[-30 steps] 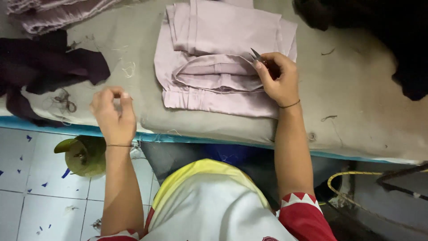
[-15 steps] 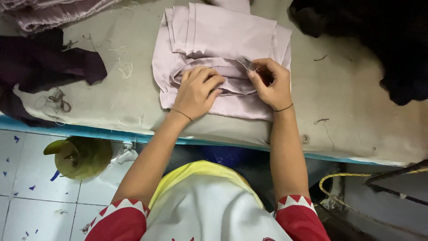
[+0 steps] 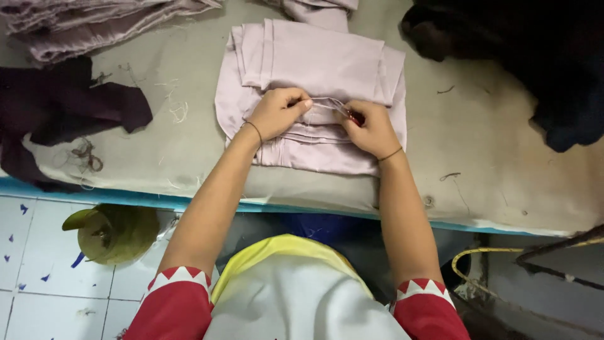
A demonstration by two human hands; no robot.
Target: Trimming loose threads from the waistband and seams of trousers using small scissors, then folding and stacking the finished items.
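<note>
at the far left of the padded grey table point(image 3: 189, 157) lies a dark purple cloth point(image 3: 63, 113), crumpled, with a heap of pale lilac fabric point(image 3: 94, 19) above it near the top edge. loose threads point(image 3: 173, 107) are scattered on the table between this cloth and the middle. below the table edge, on the white tiled floor point(image 3: 25, 264), stands an olive green container point(image 3: 116, 233).

in the middle lies the folded lilac garment point(image 3: 314, 63), flat on the table, with several layers stacked and the lower edge near the person. both hands rest on its lower half.

the left hand point(image 3: 277, 113) comes in from the lower left, the forearm stretched diagonally over the table edge, a thin bracelet at the wrist. its fingers are curled and pressed together, and the thumb and fingertips pinch a narrow fold of the garment, pulling it taut toward the right.

just beside it, the right hand point(image 3: 371, 129) comes up almost straight from below, also with a thin bracelet at the wrist. its fingers are closed around a small thread snipper point(image 3: 346, 112) with a red part, the metal tip pointing left to the pinched fold. the 2 hands are very near, almost touching.

at the far right lies a pile of black fabric point(image 3: 535, 56), well apart from the hands.
</note>
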